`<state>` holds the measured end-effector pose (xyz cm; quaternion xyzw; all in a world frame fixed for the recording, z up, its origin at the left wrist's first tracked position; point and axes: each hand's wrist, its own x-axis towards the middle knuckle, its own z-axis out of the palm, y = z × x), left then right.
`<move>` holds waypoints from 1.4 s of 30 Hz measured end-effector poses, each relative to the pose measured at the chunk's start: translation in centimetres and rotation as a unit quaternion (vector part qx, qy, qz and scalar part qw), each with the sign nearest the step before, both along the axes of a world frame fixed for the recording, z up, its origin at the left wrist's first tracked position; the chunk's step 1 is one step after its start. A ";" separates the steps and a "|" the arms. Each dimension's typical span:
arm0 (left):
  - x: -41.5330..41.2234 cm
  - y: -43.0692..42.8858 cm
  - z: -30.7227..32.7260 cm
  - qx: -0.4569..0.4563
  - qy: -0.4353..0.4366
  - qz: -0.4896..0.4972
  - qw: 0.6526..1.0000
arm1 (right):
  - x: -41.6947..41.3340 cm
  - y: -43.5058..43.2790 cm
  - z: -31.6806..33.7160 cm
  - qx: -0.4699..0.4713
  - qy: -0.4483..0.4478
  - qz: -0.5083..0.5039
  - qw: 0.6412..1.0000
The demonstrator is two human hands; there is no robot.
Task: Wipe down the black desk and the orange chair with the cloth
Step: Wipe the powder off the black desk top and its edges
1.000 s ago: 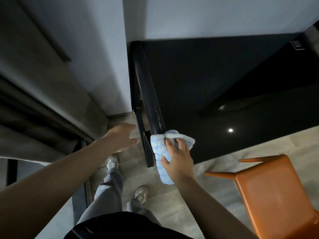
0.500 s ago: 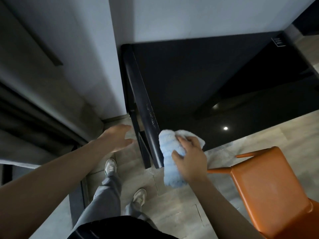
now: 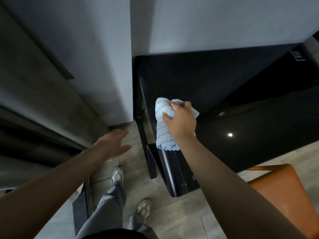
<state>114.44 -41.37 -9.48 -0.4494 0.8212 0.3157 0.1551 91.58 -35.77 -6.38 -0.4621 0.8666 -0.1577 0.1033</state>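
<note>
At centre of the frame, the right hand [image 3: 181, 123] grips a bunched blue-and-white cloth [image 3: 162, 130] and presses it against the rounded left edge of the black bench [image 3: 241, 100]. Its fingers [image 3: 174, 106] are curled round the fabric, and the loose end of the cloth hangs along that edge toward the lower part of the frame. Left of centre, the left hand [image 3: 112, 145] hovers over the floor [image 3: 181, 213], fingers [image 3: 120, 135] spread wide and holding nothing, apart from the bench. At lower right, the orange chair [image 3: 279, 190] stands near the lower side of the bench, partly hidden by the right forearm and well apart from the cloth. Step in hand, by judgement: wiping the bench edge, with the chair not yet reached. Pale specks [image 3: 183, 184] show on the near corner of the bench, below the cloth. The next move therefore probably calls for a stroke down the edge to that corner, under steady pressure with the fabric flat against the curve. A pass over the glossy top would come next, where a light reflection [image 3: 230, 134] lies right of the hand, and the chair would follow.
</note>
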 end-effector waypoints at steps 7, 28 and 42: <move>0.7 -4.6 -1.5 0.006 -0.009 -0.010 1.000 | 0.7 -3.9 -3.4 0.083 0.008 0.016 0.996; -6.6 -4.2 0.3 0.043 0.106 -0.142 0.983 | 3.9 8.5 -3.9 0.173 0.007 -0.033 0.984; -8.3 2.7 -0.1 -0.008 0.029 -0.238 0.971 | 5.7 20.5 -3.9 0.169 -0.033 -0.051 0.984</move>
